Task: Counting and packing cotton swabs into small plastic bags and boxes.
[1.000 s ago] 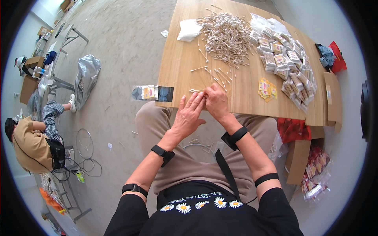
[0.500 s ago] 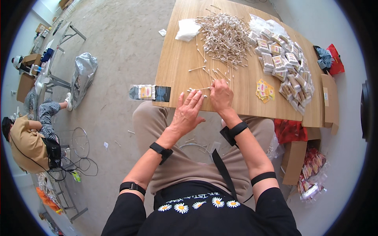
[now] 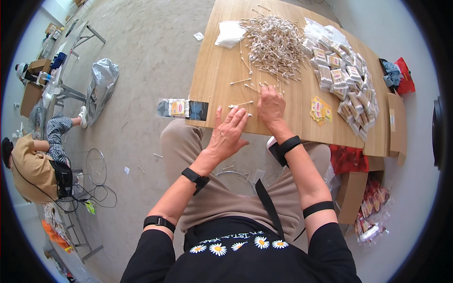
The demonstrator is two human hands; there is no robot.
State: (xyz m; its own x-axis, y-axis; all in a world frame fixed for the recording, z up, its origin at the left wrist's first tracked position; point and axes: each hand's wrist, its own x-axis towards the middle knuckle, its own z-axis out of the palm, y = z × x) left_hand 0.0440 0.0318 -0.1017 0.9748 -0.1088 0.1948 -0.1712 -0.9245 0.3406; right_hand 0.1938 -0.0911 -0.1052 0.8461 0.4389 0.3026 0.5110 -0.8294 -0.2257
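My left hand point(image 3: 228, 131) lies flat near the table's front edge, fingers stretched out over a few cotton swabs; swab tips show past its fingertips. One cotton swab point(image 3: 241, 104) lies just beyond those fingers. To the right, my right hand point(image 3: 272, 107) is closed in a pinch at a cotton swab on the wood, its fingertips partly hiding it. Several loose swabs lie around that hand. Farther back spreads a large heap of cotton swabs point(image 3: 276, 45). By the left table edge rests a clear bag of swabs point(image 3: 178, 108) with a yellow card.
The wooden table point(image 3: 207, 80) also bears a white stack of sheets point(image 3: 230, 34), yellow cards point(image 3: 321, 109) and a pile of packed swab bags point(image 3: 347, 78). Cardboard boxes point(image 3: 351, 198) stand at the right. Off to the left sits another person point(image 3: 33, 165) near a grey plastic bag point(image 3: 101, 87).
My right hand has moved slightly away from my left, leaving a swab beyond the left fingers and reaching other loose swabs. The left hand stays flat in nearly the same place.
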